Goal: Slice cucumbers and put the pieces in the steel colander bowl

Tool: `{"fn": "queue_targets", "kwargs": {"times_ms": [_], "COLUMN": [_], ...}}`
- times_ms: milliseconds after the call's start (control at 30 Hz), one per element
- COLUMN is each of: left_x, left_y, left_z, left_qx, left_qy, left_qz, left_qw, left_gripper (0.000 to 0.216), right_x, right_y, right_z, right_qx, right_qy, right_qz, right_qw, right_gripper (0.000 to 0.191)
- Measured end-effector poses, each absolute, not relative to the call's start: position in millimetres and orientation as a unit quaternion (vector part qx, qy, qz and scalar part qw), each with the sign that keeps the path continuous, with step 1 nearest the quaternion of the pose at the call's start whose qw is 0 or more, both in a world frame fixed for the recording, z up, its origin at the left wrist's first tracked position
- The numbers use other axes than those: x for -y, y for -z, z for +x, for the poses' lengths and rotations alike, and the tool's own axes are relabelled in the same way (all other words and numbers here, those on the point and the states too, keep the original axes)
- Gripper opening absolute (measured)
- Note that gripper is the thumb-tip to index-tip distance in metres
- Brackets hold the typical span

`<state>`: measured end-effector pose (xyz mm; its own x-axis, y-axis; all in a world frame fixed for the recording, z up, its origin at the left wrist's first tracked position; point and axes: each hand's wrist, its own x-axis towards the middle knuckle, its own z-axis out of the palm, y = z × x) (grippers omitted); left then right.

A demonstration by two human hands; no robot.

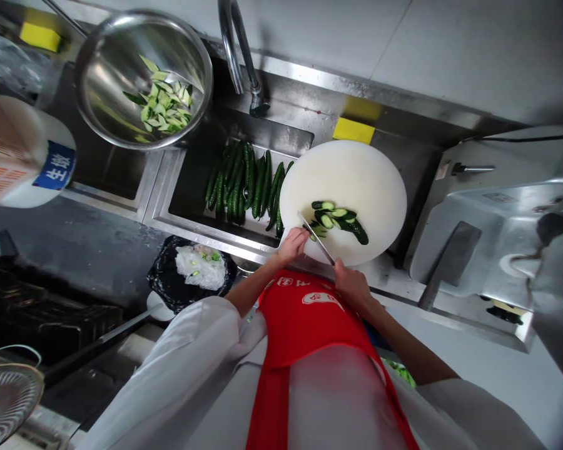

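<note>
On the round white cutting board [304, 169], my right hand [351, 282] is closed around the handle of a knife [319, 242]. The blade slants up and left over the board. At the board's lower left edge, my left hand [294, 244] has its fingers bent together on a cucumber end beside the blade, mostly covered by the fingers. Thin cucumber slices [319, 232] lie close to the knife. Thicker cut cucumber pieces [340, 214] and a longer dark green chunk [358, 232] are heaped right of it.
Several whole cucumbers [237, 184] lie in the sink left of the board, below a faucet [258, 103]. A steel bowl [103, 81] holds green-white cut pieces. A black-lined bin [162, 281] stands lower left. A metal slicing machine [469, 212] stands at right.
</note>
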<state>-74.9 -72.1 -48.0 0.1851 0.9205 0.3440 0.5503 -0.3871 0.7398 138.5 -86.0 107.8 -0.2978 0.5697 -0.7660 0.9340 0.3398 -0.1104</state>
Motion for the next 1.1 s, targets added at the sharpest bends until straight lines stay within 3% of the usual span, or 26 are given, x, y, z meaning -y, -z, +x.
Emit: {"fn": "queue_targets", "kwargs": {"times_ms": [400, 733, 900, 1000, 1100], "left_x": [73.3, 74.4, 60.6, 8.4, -58.5], "left_y": [58.1, 56.0, 14.2, -28.3, -50.2], "left_z": [-79.4, -75.4, -93.3, -106.3, -85.7], "left_qx": [-0.495, -0.488, -0.52, -0.619, -0.561], "left_qy": [-0.365, -0.386, -0.424, -0.503, -0.46], "left_qz": [0.753, 0.752, 0.711, 0.586, 0.66], "left_qw": [0.233, 0.22, 0.211, 0.14, 0.193], "left_gripper": [0.029, 0.027, 0.02, 0.019, 0.017], "right_x": [84.7, 78.5, 76.7, 83.6, 89.9], "right_y": [-116.0, -110.7, -112.0, -119.7, -121.3], "right_z": [138.5, 137.2, 148.5, 161.5, 161.7], "right_qx": [-0.756, -0.768, -0.787, -0.795, -0.801], "right_qy": [0.29, 0.29, 0.237, 0.224, 0.243], "right_qz": [0.493, 0.501, 0.521, 0.513, 0.477], "right_qw": [0.319, 0.274, 0.228, 0.235, 0.266], "right_gripper": [0.051, 0.031, 0.031, 0.029, 0.027]}}
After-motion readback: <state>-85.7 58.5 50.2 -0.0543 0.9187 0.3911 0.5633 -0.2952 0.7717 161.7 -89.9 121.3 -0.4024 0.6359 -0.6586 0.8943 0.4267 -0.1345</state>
